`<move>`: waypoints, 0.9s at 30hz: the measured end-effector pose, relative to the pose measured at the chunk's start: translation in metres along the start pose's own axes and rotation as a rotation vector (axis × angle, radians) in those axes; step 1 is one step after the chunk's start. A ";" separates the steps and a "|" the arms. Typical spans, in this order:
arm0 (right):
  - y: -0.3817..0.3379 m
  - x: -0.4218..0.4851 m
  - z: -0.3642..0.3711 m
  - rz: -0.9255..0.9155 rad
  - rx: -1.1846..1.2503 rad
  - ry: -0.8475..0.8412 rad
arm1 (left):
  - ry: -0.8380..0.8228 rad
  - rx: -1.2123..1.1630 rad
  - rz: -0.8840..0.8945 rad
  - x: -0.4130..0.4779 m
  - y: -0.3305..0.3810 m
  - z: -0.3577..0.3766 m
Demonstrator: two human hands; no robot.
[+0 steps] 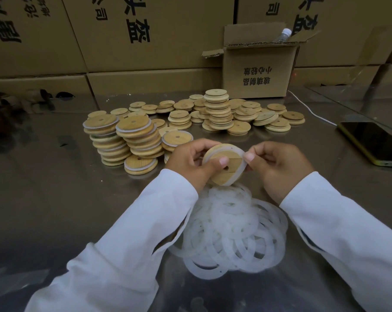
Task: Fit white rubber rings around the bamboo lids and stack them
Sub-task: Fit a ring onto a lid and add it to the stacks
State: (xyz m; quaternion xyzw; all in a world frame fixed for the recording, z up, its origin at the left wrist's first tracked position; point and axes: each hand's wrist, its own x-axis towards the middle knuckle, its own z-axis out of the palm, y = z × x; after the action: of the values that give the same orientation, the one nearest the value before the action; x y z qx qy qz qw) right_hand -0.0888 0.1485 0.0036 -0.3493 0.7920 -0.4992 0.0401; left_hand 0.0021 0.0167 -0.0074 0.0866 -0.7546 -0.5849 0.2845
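Partway through, by the look of it. Held up just above the near middle of the bench [55, 188]: one bamboo lid [222, 170], gripped in the left hand [190, 161], curled round its left edge and pressing a thumb on its face. Pinching the white rubber ring [240, 164] at the lid's right edge with the right hand [278, 163], seemingly working it over the rim; apparently not yet seated all round. Done already: two leaning stacks of ringed lids [134, 140] toward the left of the bench, plus a few ringed ones beside them. Left to do: a large heap of bare lids [219, 111] toward the far edge, and a pile of loose rings [231, 233] by the near edge, between the sleeves. Probably well under half finished.
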 end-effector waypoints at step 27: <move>-0.002 -0.002 0.001 -0.091 -0.023 0.045 | 0.076 -0.100 -0.097 0.002 0.003 -0.002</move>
State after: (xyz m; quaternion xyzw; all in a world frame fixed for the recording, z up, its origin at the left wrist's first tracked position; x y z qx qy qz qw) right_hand -0.0860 0.1485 0.0045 -0.3741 0.7815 -0.4993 -0.0047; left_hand 0.0020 0.0147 -0.0032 0.1309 -0.7080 -0.6315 0.2879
